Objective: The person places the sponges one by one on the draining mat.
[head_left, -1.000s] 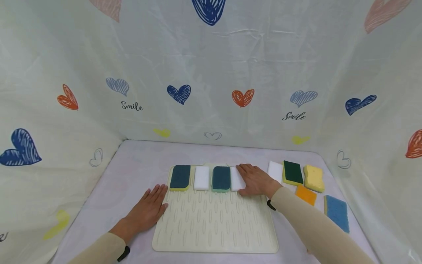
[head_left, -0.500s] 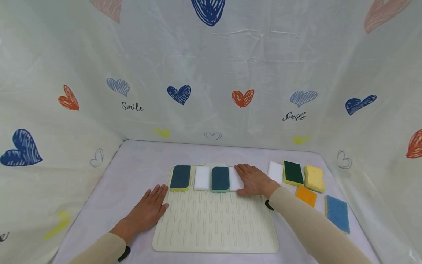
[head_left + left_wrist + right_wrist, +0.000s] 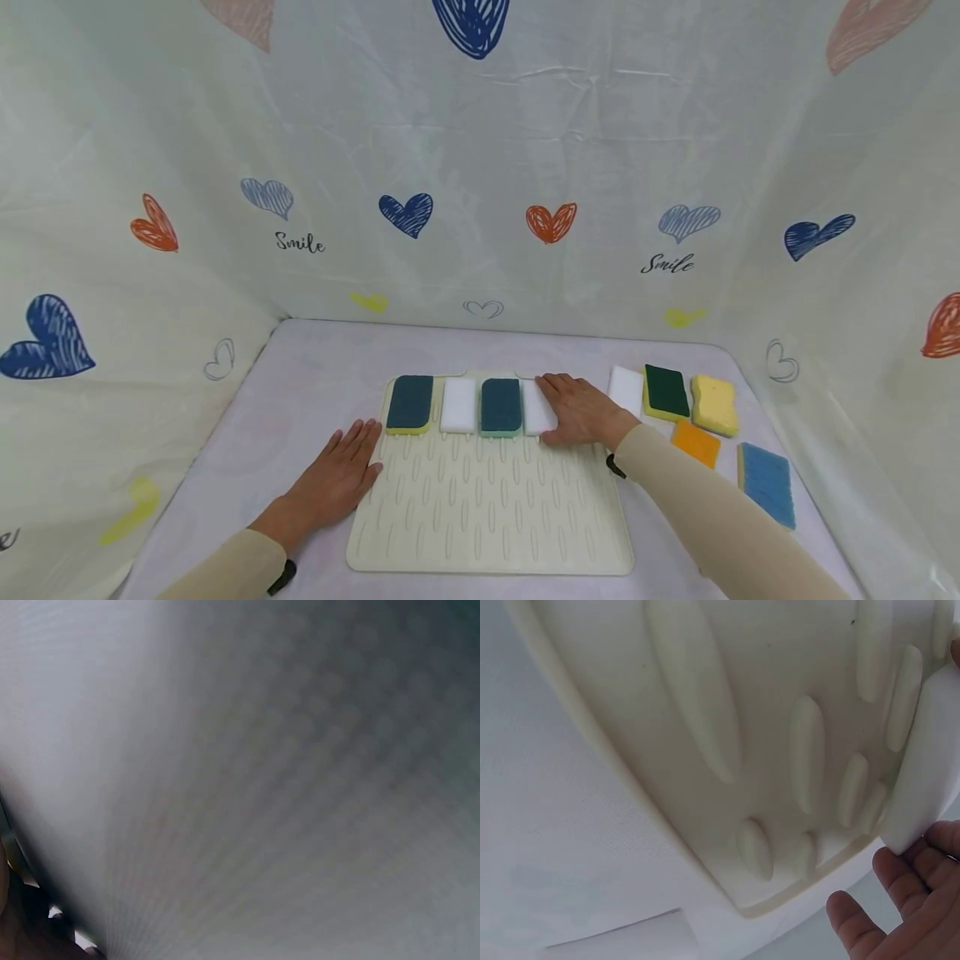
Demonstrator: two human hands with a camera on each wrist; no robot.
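My right hand (image 3: 579,410) holds a white sponge (image 3: 534,414) across its ends, thumb at the near end and fingers at the far end. In the right wrist view, fingertips bend at the corner of that white sponge (image 3: 926,761). It lies on a cream ribbed mat (image 3: 491,517), last in a row along the far edge. Left of it come a teal-topped sponge (image 3: 501,404), another white sponge (image 3: 459,406) and a teal-and-yellow sponge (image 3: 410,402). My left hand (image 3: 339,473) lies flat, fingers straight, at the mat's left edge. The left wrist view is only a blurred surface close up.
Right of the mat lie a white sponge (image 3: 626,390), a dark green-and-yellow sponge (image 3: 666,392), a yellow sponge (image 3: 714,405), an orange one (image 3: 696,442) and a blue one (image 3: 767,485). A heart-printed curtain (image 3: 480,150) encloses the table (image 3: 300,375).
My right hand slid the white sponge slightly left, shifting the teal-topped one with it, then eased back right, leaving a thin gap between them. The left hand stays in place.
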